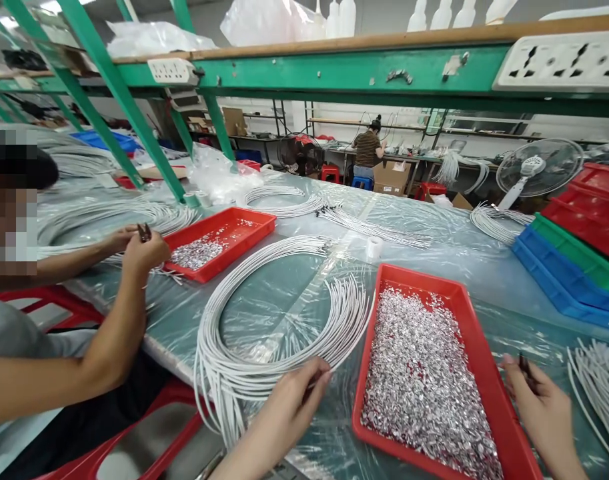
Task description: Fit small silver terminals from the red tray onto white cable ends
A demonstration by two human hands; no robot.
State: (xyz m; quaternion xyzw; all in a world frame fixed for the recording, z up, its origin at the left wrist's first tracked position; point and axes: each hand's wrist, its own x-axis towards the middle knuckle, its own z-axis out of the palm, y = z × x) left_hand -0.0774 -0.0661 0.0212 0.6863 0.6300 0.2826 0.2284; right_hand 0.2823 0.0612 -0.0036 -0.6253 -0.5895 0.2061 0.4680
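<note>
My left hand (297, 397) is closed in a pinch at the near edge of a large coil of white cables (219, 320). One white cable (351, 347) runs from the coil's loose ends down to these fingers. To the right, my right hand (539, 407) grips a small dark two-pronged tool (527, 370), its tips pointing up; most of it is hidden in the palm. Between my hands stands a red tray (461, 293) with a heap of tiny shiny metal pieces (424, 373). The right hand is just outside its right wall.
A co-worker (104, 320) at left holds a similar dark tool beside another red tray (254, 223). More white cables (599, 380) lie at far right. Stacked trays (574, 260) and a fan (539, 167) stand beyond. A green shelf beam (334, 70) crosses overhead.
</note>
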